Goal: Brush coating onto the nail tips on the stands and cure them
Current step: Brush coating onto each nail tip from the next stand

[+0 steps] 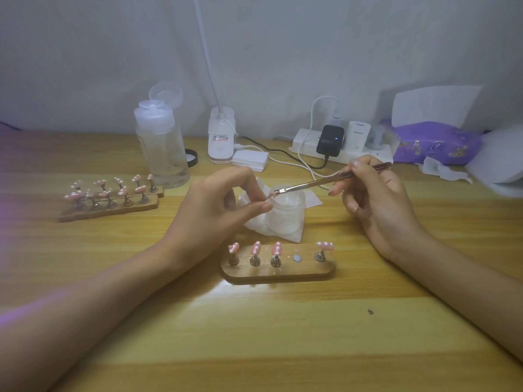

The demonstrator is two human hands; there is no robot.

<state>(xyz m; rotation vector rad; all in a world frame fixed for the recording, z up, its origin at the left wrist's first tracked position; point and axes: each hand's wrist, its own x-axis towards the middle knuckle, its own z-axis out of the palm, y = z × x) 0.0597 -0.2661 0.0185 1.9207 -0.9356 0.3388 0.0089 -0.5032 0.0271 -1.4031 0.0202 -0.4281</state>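
Observation:
A wooden stand lies in front of me with several pink nail tips on metal pegs; one spot shows a bare white pad. My left hand pinches a small nail tip on its peg above a frosted jar. My right hand holds a slim brush like a pen, its bristle end touching the tip held by the left. Two more wooden stands with several pink tips sit at the left.
A clear pump bottle stands behind the left stands. A white lamp base, cotton pads, a power strip with chargers and cables, a purple wipes pack and crumpled tissue line the back.

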